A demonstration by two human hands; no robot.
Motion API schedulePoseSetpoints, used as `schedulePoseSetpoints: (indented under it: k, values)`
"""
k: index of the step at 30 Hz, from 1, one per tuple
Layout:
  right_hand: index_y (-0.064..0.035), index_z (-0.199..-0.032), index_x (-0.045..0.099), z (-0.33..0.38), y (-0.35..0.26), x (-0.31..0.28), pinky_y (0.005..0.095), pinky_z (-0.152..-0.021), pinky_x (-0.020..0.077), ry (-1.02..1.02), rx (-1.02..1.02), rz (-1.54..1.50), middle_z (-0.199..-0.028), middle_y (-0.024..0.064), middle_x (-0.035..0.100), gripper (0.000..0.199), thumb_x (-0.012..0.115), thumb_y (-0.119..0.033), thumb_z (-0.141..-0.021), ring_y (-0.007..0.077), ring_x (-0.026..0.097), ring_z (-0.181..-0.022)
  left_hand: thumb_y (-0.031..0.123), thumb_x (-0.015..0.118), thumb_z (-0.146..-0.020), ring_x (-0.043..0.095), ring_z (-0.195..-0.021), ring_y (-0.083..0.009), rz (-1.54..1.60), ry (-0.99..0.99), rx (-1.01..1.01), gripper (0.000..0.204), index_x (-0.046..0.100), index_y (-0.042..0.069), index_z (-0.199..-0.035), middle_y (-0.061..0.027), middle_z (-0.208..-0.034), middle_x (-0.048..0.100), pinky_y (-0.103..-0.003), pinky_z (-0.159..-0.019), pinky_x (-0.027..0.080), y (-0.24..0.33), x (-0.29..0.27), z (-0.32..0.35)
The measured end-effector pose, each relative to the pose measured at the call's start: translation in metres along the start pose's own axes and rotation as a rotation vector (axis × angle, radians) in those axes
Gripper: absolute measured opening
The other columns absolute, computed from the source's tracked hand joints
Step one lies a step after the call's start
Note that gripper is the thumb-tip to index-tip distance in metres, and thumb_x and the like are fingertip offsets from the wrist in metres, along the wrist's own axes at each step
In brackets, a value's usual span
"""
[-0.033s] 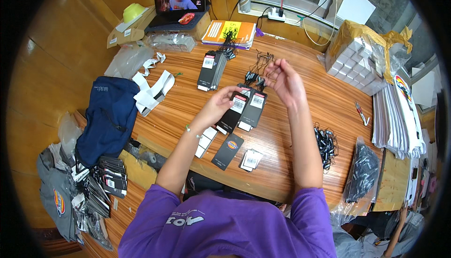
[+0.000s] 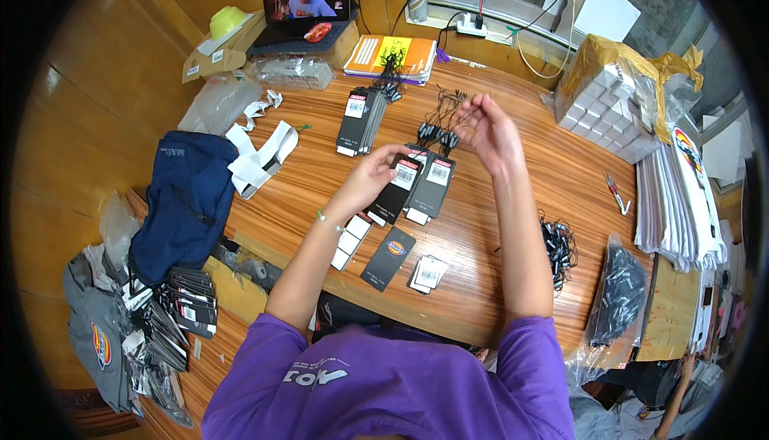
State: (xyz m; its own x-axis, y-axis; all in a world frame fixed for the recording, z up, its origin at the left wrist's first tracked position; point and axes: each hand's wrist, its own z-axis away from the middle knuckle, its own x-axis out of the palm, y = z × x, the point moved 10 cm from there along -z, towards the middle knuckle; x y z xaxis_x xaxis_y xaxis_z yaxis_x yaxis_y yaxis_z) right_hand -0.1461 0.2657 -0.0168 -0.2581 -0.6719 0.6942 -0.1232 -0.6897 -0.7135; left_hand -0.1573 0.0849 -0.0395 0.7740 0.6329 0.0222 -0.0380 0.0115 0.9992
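My left hand is closed on a black hang tag with a white barcode sticker. Beside and partly under it lies a pile of similar tags, their black strings spread away from me. Over those strings, my right hand is raised with its fingertips pinched together, seemingly on a thin black string. Nearer me are a loose black tag with a colourful logo, a sheet of white stickers and a small stack of white barcode stickers.
A stack of strung tags lies farther back. On the right are loose black strings, a bag of strings, small snips and a box of white cartons. A navy bag sits left; a laptop stands behind.
My left hand and its tag have shifted slightly away from me. My right hand has moved a little, its fingers still pinched.
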Motion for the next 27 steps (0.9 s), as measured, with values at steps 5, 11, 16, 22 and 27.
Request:
schedulePoseSetpoints:
  k: [5, 11, 16, 22, 27]
  values:
    - [-0.0135, -0.085, 0.052, -0.064, -0.035, -0.016, 0.0339, -0.074, 0.0397, 0.055, -0.066, 0.275, -0.084, 0.0004, 0.058, 0.025, 0.037, -0.03, -0.096, 0.0122, 0.055, -0.084, -0.011, 0.049, -0.08, 0.058, -0.087, -0.012, -0.194, 0.062, -0.057, 0.039, 0.051, 0.001, -0.117, -0.0087, -0.105, 0.059, -0.022, -0.08, 0.046, -0.006, -0.019, -0.037]
    - [-0.0136, -0.083, 0.057, -0.102, -0.032, -0.024, 0.0282, -0.066, 0.0363, 0.093, 0.007, 0.539, -0.074, -0.0036, 0.05, 0.028, 0.038, -0.03, -0.095, 0.0085, 0.047, -0.071, -0.008, 0.054, -0.077, 0.055, -0.071, -0.0124, -0.446, 0.086, -0.083, 0.035, 0.057, 0.003, -0.11, -0.0076, -0.091, 0.06, -0.024, -0.067, 0.046, -0.014, -0.02, -0.057]
    - [-0.0148, -0.08, 0.062, -0.123, -0.017, -0.037, 0.0251, -0.054, 0.0326, 0.138, 0.079, 0.687, -0.062, -0.0074, 0.037, 0.028, 0.041, -0.029, -0.093, 0.0074, 0.035, -0.057, -0.008, 0.055, -0.076, 0.051, -0.071, -0.0129, -0.708, 0.166, 0.047, 0.04, 0.056, 0.003, -0.114, -0.0067, -0.091, 0.05, -0.024, -0.072, 0.045, -0.005, -0.021, -0.052]
    - [-0.0102, -0.082, 0.059, -0.147, 0.025, -0.058, 0.0251, -0.043, 0.0263, 0.043, 0.278, 0.78, -0.053, -0.0066, 0.032, 0.028, 0.041, -0.028, -0.092, 0.0079, 0.028, -0.045, -0.002, 0.053, -0.08, 0.051, -0.08, -0.0181, -0.652, 0.255, 0.091, 0.046, 0.044, 0.005, -0.125, -0.0115, -0.1, 0.048, -0.027, -0.077, 0.045, 0.013, -0.02, -0.025]
    - [-0.0084, -0.084, 0.058, -0.145, 0.037, -0.07, 0.025, -0.04, 0.0268, 0.131, 0.381, 0.853, -0.051, -0.0052, 0.036, 0.026, 0.043, -0.029, -0.092, 0.0082, 0.033, -0.043, 0.004, 0.054, -0.083, 0.051, -0.096, -0.0248, -0.84, 0.293, 0.163, 0.046, 0.041, 0.006, -0.128, -0.0149, -0.117, 0.045, -0.032, -0.085, 0.044, 0.04, -0.018, 0.024]
